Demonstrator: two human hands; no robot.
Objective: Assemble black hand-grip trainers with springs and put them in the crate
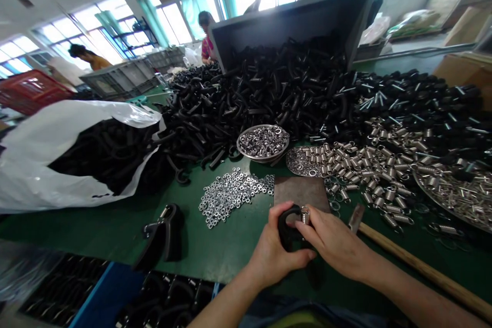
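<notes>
My left hand point(274, 253) is closed around a curved black part point(285, 225), just in front of a flat metal plate point(302, 190). A small silver spring point(305, 215) is pinched in my right hand point(332, 241), against the open side of the black part. Left of my hands, a pile of silver nuts point(228, 195) lies on the green table point(215, 261). Behind the plate stands a metal bowl point(263, 142) of small rings. Many loose springs point(357, 169) spread to the right.
A hammer point(415, 261) lies right of my right arm. An assembled black piece point(163, 236) sits at left, near a white bag point(77, 148). Black parts point(277, 87) spill from a tipped grey bin point(300, 20). Two people are in the background.
</notes>
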